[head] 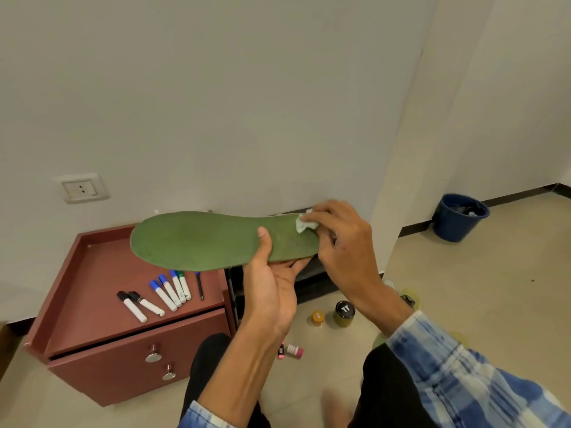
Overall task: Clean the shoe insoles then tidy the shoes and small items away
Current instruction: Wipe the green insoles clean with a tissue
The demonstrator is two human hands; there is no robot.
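A green insole (200, 240) is held flat in the air in front of the wall. My left hand (272, 285) grips it from below, thumb on top near its right half. My right hand (340, 242) pinches a small white wipe (304, 223) and presses it on the insole's right end. On the floor below stand a dark jar with a black lid (344, 313) and a small orange jar (317, 317). A small pink-and-white bottle (295, 350) lies closer to me. No shoe shows plainly.
A reddish-brown drawer cabinet (108, 350) stands at the left, with several markers (167, 293) and a black pen (200, 285) on top. A blue bucket (457, 217) sits by the wall at the right. A wall socket (82, 188) is at the left.
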